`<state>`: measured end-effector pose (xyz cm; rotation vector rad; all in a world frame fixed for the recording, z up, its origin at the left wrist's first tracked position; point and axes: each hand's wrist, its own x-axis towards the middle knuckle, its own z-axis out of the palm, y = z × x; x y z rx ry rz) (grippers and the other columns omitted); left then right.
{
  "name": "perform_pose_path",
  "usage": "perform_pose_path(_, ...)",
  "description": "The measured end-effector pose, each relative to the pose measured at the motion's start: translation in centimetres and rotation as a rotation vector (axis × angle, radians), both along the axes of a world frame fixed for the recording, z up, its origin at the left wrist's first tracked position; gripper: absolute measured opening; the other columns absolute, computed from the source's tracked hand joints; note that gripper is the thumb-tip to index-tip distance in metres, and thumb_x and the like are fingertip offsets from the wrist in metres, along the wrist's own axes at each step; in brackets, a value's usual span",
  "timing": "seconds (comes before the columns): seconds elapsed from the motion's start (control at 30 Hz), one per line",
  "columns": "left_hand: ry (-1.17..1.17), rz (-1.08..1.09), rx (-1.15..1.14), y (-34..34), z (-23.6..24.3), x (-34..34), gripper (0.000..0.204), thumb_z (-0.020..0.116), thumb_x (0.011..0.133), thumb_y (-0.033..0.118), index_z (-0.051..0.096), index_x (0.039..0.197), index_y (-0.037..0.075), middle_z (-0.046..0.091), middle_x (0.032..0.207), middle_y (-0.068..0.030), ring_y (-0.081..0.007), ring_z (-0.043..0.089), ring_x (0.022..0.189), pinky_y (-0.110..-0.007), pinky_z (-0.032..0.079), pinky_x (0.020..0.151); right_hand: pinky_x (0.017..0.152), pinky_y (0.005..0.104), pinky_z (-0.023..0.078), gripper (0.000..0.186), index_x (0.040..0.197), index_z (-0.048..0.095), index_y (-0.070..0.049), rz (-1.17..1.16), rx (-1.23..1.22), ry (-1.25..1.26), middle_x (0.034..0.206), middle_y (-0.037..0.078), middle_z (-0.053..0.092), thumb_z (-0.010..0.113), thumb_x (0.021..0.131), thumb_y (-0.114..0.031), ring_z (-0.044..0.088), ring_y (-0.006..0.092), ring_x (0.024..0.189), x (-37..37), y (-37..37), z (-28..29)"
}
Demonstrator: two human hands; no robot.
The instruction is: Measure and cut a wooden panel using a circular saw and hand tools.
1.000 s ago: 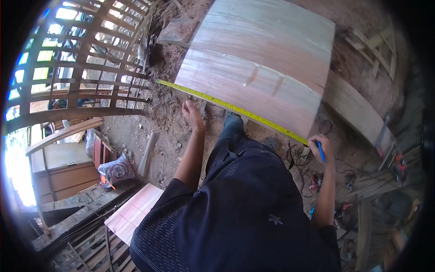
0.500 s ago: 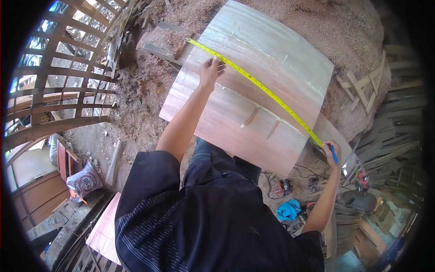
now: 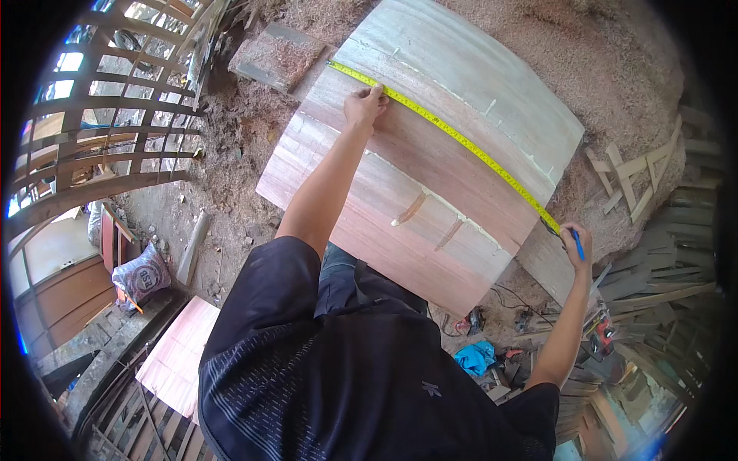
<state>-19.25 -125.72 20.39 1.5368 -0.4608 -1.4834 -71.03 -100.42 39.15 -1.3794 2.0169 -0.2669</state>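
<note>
A wide panel of joined wooden boards point(image 3: 415, 184) lies in front of me, with pale filler along its seams. A yellow tape measure point(image 3: 461, 142) stretches diagonally across it, from the upper left edge to the right edge. My left hand point(image 3: 364, 107) is at the tape near its far left end, thumb and fingers closed at the strip's edge. Past the panel's right edge, my right hand point(image 3: 573, 241) grips the tape's other end, the case mostly hidden by the fingers. A blue pen point(image 3: 578, 246) sticks out of the same hand.
Sawdust point(image 3: 600, 77) covers the ground around the panel. Crossed wood strips point(image 3: 629, 175) lie at the right, near stacked slats. A blue cloth point(image 3: 475, 357) and cables lie below the panel. At left stand a wooden lattice point(image 3: 115, 115) and a stuffed sack point(image 3: 142, 274).
Both hands and the tape have shifted slightly up and right in view. My left fingers, spread before, are now curled at the tape. The view has also moved a little.
</note>
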Motion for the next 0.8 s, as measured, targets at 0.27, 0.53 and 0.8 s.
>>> perform_pose_path(0.27,-0.068,-0.012,0.041,0.2,0.8,-0.5,0.027,0.075,0.096,0.022,0.071,0.104,-0.003,0.074,0.090,-0.0080,-0.0130,0.072,0.077,-0.025,0.060,0.067,0.052,0.0257,0.042,0.017,0.088,0.072,-0.003,0.025,-0.075,-0.004,0.065,-0.002,0.057,0.068,0.090,-0.019,0.053,0.0075,0.057,-1.5,0.7,-2.4)
perform_pose_path(0.53,-0.152,-0.262,0.019,0.0,-1.8,0.7,0.035,0.073,0.096,0.036,0.074,0.098,0.001,0.072,0.084,-0.0076,-0.0155,0.065,0.066,-0.030,0.054,0.060,0.071,0.0307,0.052,0.022,0.101,0.076,-0.003,0.025,-0.207,0.026,0.082,0.008,0.073,0.071,0.093,-0.023,0.067,0.0144,0.076,-2.8,1.7,-3.5)
perform_pose_path(0.8,-0.649,-0.034,-0.344,5.9,2.2,-11.4,0.043,0.072,0.097,0.037,0.062,0.117,0.000,0.065,0.102,-0.0102,-0.0181,0.061,0.092,-0.031,0.050,0.080,0.076,0.0328,0.052,0.020,0.098,0.074,-0.003,0.034,-0.155,0.097,0.088,0.011,0.073,0.071,0.091,-0.021,0.068,0.0190,0.081,-2.8,1.0,-6.6)
